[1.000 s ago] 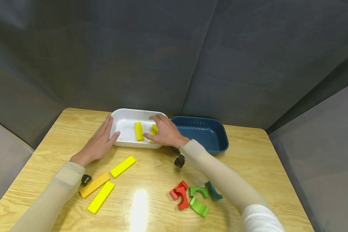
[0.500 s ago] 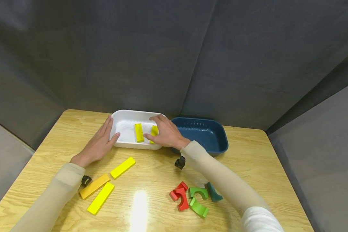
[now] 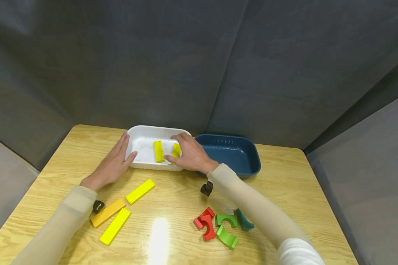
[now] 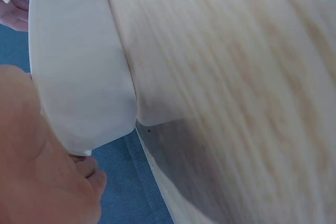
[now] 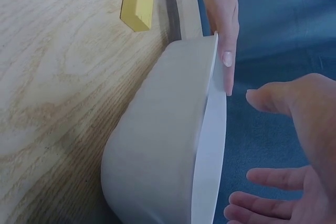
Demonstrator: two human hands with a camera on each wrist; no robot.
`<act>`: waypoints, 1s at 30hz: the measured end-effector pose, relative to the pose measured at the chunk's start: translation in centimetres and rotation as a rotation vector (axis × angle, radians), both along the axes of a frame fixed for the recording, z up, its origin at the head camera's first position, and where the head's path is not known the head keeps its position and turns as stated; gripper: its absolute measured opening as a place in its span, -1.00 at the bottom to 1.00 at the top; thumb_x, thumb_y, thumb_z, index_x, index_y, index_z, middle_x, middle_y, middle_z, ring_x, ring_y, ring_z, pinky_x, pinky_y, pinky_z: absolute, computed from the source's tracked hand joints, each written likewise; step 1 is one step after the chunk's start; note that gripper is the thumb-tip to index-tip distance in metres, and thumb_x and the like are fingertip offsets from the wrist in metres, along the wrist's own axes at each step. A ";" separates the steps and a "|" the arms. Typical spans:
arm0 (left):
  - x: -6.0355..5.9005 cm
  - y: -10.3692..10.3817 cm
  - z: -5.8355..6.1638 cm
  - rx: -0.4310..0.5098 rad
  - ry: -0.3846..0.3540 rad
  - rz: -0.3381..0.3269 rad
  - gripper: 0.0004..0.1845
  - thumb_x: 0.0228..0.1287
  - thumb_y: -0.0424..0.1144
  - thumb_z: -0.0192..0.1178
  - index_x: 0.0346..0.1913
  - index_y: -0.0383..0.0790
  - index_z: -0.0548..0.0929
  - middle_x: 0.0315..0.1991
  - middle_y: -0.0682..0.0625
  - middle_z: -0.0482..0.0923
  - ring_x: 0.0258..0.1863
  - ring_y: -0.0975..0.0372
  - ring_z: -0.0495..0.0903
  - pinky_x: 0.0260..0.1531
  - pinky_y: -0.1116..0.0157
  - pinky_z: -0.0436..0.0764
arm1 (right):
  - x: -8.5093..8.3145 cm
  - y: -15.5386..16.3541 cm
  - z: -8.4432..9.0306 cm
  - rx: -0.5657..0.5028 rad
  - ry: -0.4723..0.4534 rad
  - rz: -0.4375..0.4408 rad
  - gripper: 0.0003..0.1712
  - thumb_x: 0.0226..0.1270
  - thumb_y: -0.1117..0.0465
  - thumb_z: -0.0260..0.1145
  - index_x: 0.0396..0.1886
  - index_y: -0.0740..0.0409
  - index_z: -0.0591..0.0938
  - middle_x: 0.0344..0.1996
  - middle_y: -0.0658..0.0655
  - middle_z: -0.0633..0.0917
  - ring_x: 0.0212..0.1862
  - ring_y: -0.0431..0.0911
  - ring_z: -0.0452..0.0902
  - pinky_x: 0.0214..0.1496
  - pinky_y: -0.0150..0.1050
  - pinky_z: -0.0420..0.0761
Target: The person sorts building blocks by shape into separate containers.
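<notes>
A white plastic tub (image 3: 142, 145) stands at the back of the table with two yellow blocks inside, one (image 3: 159, 151) near its middle and the other (image 3: 176, 149) further right. My left hand (image 3: 111, 162) lies along the tub's left end, fingers straight and thumb at the near rim. Over the tub's right part hovers my right hand (image 3: 192, 152), partly covering the right-hand block. In the right wrist view its thumb and fingers (image 5: 275, 179) are spread apart above the tub's rim, with nothing between them. The tub's outer wall (image 4: 79, 66) fills much of the left wrist view.
A navy tub (image 3: 232, 158) stands right beside the white one. Front left lie two yellow blocks (image 3: 140, 191) and an orange block (image 3: 108, 212). Near my right forearm are red arch blocks (image 3: 208, 228), green arch blocks (image 3: 227, 237) and a dark teal curved block (image 3: 244, 221).
My right hand has shifted very slightly toward the near side of the white tub. The left hand and the blocks have stayed put.
</notes>
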State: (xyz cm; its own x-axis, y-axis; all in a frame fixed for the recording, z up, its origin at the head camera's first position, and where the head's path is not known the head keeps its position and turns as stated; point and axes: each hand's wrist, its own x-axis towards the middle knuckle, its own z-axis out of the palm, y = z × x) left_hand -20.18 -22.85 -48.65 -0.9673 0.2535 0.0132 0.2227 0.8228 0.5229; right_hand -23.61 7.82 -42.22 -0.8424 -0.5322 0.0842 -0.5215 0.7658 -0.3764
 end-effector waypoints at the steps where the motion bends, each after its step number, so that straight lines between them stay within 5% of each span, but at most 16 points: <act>1: 0.0 0.0 0.0 0.001 -0.001 -0.001 -0.09 0.75 0.18 -0.18 0.74 -0.20 -0.40 0.76 -0.07 -0.57 0.74 -0.16 -0.29 0.64 -0.25 -0.09 | 0.1 0.0 0.0 -0.004 0.003 0.004 -0.15 0.43 -0.24 0.42 0.54 0.11 0.48 0.49 0.18 0.47 0.39 0.09 0.48 0.38 0.06 0.60; 30: -0.1 0.1 0.0 0.018 0.027 -0.014 -0.09 0.74 0.22 -0.24 0.74 -0.27 -0.36 0.76 -0.04 -0.59 0.74 -0.14 -0.32 0.65 -0.24 -0.11 | 4.2 -0.1 1.3 -0.046 0.016 0.103 -0.15 0.39 -0.23 0.46 0.53 0.08 0.51 0.42 0.13 0.55 0.34 0.02 0.50 0.33 0.03 0.64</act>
